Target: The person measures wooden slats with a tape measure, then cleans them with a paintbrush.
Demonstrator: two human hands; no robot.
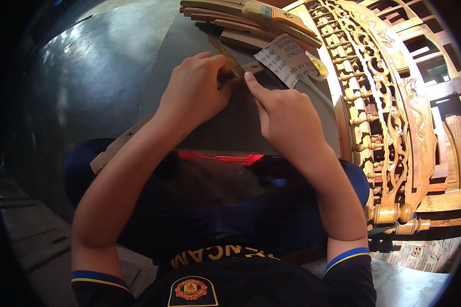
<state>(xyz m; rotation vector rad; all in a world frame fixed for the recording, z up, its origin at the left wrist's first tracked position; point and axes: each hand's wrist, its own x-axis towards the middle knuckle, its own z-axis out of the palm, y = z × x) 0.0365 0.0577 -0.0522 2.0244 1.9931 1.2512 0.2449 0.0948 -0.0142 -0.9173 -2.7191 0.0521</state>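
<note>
My left hand (197, 87) is closed, thumb and fingers pinching a narrow brownish-yellow strip (225, 53) that slants over the grey board (210, 128) across my lap. What the strip is made of, I cannot make out. My right hand (291, 115) has its index finger stretched to the near end of the strip, with the other fingers curled under; whatever they hold is hidden. A thin flat piece with small holes (253, 67) lies by the fingertips. Just beyond my right hand is a printed sheet of sandpaper backing (283, 59), curled, beside a yellow round item (317, 67).
Several wooden strips (215, 15) are stacked at the board's far edge, with a paintbrush (274, 13) on top. Carved wooden furniture (394, 102) stands close on the right. A pale slotted strip (115, 148) passes under my left forearm. Something red (220, 157) shows below the board.
</note>
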